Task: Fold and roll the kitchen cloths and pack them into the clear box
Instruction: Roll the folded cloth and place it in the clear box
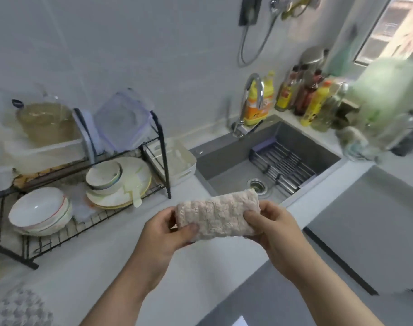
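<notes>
Pinkish cloth (218, 216) rolled, gripped at both ends by hands, left hand (170, 228), right hand (274, 228)

a pinkish ribbed cloth (218, 216), folded into a thick bundle, is held up mid-scene, stretched left to right; a grey cloth (19, 309) lies near left.

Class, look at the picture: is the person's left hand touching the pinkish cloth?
Touching. The head view shows the left hand gripping the pinkish cloth at its left end, with the thumb pressed on its front face.
</notes>
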Tool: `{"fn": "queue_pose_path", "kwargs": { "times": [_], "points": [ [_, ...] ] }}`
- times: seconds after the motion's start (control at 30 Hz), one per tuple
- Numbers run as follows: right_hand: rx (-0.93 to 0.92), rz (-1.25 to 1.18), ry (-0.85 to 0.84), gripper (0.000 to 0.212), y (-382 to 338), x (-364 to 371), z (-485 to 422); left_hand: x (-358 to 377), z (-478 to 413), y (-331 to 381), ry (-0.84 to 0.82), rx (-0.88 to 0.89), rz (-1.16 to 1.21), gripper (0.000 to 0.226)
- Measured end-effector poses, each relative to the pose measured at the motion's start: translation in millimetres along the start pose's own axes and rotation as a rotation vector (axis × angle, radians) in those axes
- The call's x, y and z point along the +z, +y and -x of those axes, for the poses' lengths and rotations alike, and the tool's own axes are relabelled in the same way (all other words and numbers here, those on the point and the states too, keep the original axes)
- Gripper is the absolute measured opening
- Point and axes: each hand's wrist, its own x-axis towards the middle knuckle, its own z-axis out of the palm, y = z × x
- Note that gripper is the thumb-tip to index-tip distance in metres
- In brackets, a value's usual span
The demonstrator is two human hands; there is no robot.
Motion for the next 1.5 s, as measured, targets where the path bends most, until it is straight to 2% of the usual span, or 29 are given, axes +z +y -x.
{"fn": "queue_pose_path", "kwargs": {
  "times": [0.13,0.3,0.47,0.67,0.83,0.97,1.07,1.1,1.2,1.3,1.4,1.5],
  "points": [
    [-0.111,0.042,0.134,0.018,-46.4,-85.1,19.6,94.8,-24.5,21.9,-0.170,0.005,0.011,0.059],
    [-0.214,0.004,0.329,0.011,-80.6,-191.9,49.5,222.2,-54.0,41.1,-0.385,0.050,-0.008,0.033],
    [-0.287,-0.051,0.535,0.010,-100.5,-289.0,92.7,345.9,-68.6,49.8,-0.637,0.060,0.002,0.036],
    [-0.342,-0.155,0.783,0.014,-105.2,-374.3,136.5,467.6,-77.3,37.3,-0.821,-0.003,-0.016,0.044],
    [-0.370,-0.217,0.946,0.012,-106.3,-425.2,139.7,539.6,-98.2,20.0,-0.933,-0.071,-0.001,0.046],
    [-0.381,-0.237,0.990,0.012,-117.3,-462.7,115.1,587.5,-134.7,16.6,-1.002,-0.091,-0.007,0.041],
    [-0.375,-0.234,1.026,0.037,-134.5,-489.6,84.8,622.7,-173.3,18.8,-1.030,-0.100,0.010,0.042],
    [-0.374,-0.235,1.033,0.039,-139.9,-498.2,74.8,634.7,-186.9,20.0,-1.039,-0.108,0.019,0.044],
    [-0.366,-0.240,1.056,0.016,-150.8,-524.0,45.8,668.7,-225.4,20.4,-1.080,-0.129,0.034,0.044],
    [-0.359,-0.244,1.109,0.017,-162.7,-544.0,22.3,698.7,-254.0,18.8,-1.162,-0.186,0.024,0.045],
    [-0.353,-0.280,1.159,0.018,-168.0,-565.7,8.3,727.4,-272.0,14.4,-1.228,-0.278,0.003,0.034],
    [-0.359,-0.301,1.180,0.018,-172.4,-586.2,3.0,754.3,-282.1,6.5,-1.233,-0.341,0.017,0.042]
  ]
}}
